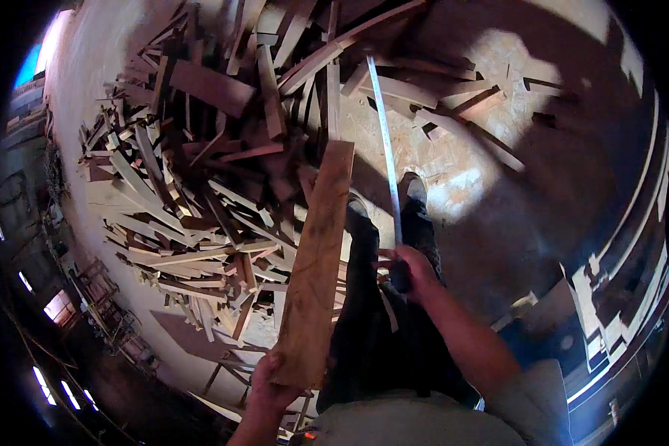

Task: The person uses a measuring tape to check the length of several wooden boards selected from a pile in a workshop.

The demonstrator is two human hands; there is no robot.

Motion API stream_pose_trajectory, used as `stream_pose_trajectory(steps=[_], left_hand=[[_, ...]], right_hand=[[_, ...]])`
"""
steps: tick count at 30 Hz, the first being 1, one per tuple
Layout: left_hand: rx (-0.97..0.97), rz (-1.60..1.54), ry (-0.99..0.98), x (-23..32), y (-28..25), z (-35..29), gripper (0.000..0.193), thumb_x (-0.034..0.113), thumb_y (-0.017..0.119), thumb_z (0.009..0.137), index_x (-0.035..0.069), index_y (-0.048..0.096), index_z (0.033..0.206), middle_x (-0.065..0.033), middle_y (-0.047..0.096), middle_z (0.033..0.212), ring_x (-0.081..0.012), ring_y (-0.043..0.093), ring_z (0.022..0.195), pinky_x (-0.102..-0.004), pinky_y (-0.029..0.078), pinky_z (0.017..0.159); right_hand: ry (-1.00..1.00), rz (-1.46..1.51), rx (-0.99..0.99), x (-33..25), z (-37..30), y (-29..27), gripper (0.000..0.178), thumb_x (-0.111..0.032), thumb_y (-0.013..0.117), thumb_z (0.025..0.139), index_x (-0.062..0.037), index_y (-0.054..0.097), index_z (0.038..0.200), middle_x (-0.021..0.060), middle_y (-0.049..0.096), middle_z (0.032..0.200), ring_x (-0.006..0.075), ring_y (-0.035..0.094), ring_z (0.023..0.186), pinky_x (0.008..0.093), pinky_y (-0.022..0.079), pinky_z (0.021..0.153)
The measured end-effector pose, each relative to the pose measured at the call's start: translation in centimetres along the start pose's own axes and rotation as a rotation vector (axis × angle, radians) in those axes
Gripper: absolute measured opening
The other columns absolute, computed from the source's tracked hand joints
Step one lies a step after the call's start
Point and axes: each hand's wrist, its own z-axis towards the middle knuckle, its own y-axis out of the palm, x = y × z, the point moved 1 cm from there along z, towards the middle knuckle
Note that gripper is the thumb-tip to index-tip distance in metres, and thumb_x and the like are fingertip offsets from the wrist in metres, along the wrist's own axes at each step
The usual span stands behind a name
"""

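My left hand (269,383) is closed around the near end of a long brown wooden board (312,271). The board slants away from me, its far end above the edge of a scrap pile. In my right hand (415,269) is a tape measure (399,276) with a dark case, held in front of my legs. Its pale blade (385,134) is drawn out and runs straight away from me, to the right of the board and apart from it. The fingers of my left hand are partly hidden by the board.
A large heap of wood offcuts (201,253) spreads over the floor at the left and far side. Several loose pieces (472,104) lie at the far right. My shoes (412,186) stand just beyond the hands. Pale boards (609,334) and a dark blue surface (546,327) are at the right.
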Motion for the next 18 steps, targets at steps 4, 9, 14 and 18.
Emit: stream_pose_trajectory(steps=[4,9,14,18], left_hand=[[0.069,0.200,0.118,0.9,2.4,-4.8,0.090,0.037,0.075,0.071,-0.001,0.031,0.141,-0.0200,0.047,0.134,-0.0347,0.053,0.118,-0.0481,0.047,0.097],[-0.067,0.346,0.100,2.4,0.3,-10.0,0.092,0.031,0.079,0.067,0.000,0.033,0.141,-0.0161,0.050,0.132,-0.0307,0.054,0.118,-0.0442,0.047,0.098],[-0.171,0.563,0.179,4.8,-1.4,-13.4,0.106,0.038,0.083,0.061,0.001,0.030,0.144,-0.0157,0.046,0.138,-0.0289,0.050,0.124,-0.0436,0.042,0.102],[-0.247,0.771,0.342,6.0,0.7,-15.7,0.116,0.041,0.085,0.054,0.001,0.027,0.146,-0.0144,0.046,0.139,-0.0258,0.049,0.125,-0.0398,0.038,0.105]], right_hand=[[0.031,0.249,-0.278,0.7,2.0,5.8,0.029,-0.032,0.057,0.091,-0.0036,0.058,0.096,0.0135,0.061,0.110,0.0306,0.061,0.100,0.0442,0.053,0.084],[-0.120,0.361,-0.363,-1.0,-3.3,12.4,0.028,-0.038,0.057,0.093,-0.0102,0.058,0.090,0.0069,0.061,0.088,0.0247,0.061,0.082,0.0402,0.051,0.074],[-0.328,0.307,-0.414,-4.9,-11.4,18.1,0.029,-0.039,0.051,0.096,-0.0106,0.057,0.092,0.0067,0.058,0.083,0.0237,0.061,0.076,0.0383,0.052,0.067],[-0.565,0.231,-0.573,-7.1,-18.9,20.6,0.032,-0.039,0.051,0.096,-0.0085,0.057,0.090,0.0058,0.056,0.078,0.0229,0.061,0.069,0.0354,0.054,0.060]])
